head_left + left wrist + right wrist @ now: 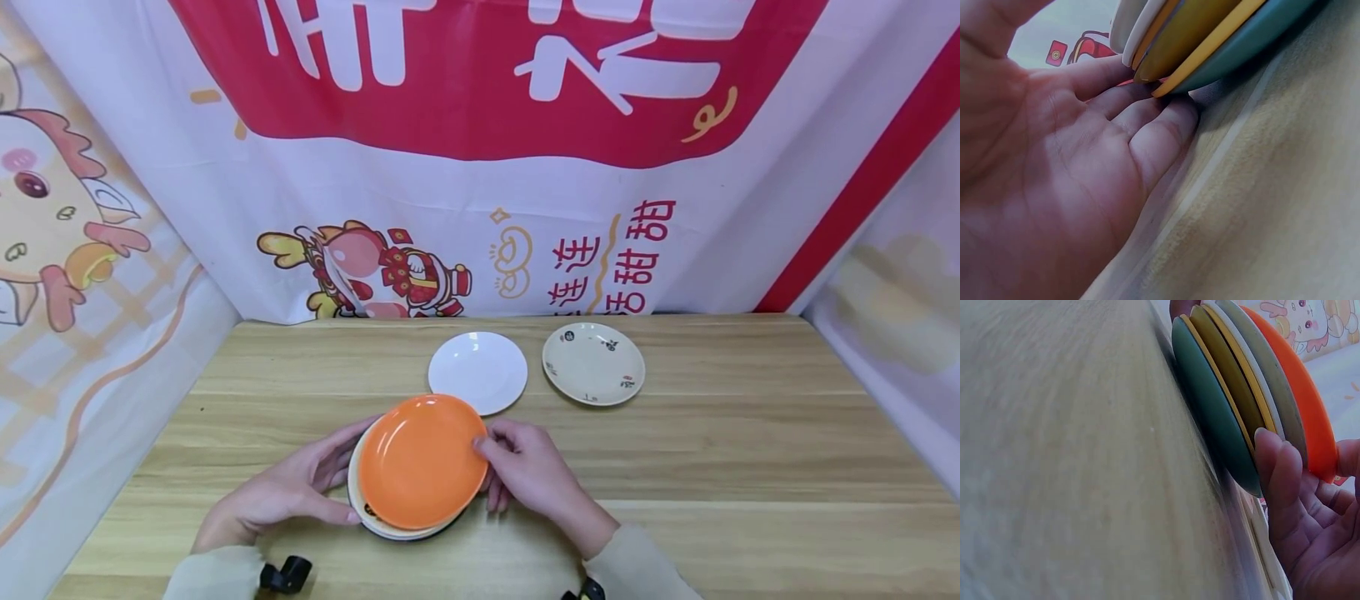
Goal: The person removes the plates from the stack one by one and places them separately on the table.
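Note:
An orange plate (pixel 423 462) lies on top of a stack of plates (pixel 1254 381), shifted toward the far right so a cream plate's rim (pixel 354 492) shows below it. My right hand (pixel 534 468) pinches the orange plate's right edge, thumb on top. In the right wrist view, other fingertips of that hand touch lower rims. Around the stack's left side, my left hand (pixel 296 487) spreads thumb and fingers, with fingers against the rims. Seen side-on, grey, white and yellow-brown layers sit above a green plate (pixel 1241 65) at the bottom.
Behind the stack, a white plate (pixel 478 371) lies on the wooden table (pixel 712 442), its near edge overlapped by the orange plate in the head view. To its right is a cream plate with small dark drawings (pixel 592 364). Printed cloth (pixel 480 183) hangs along the back and sides.

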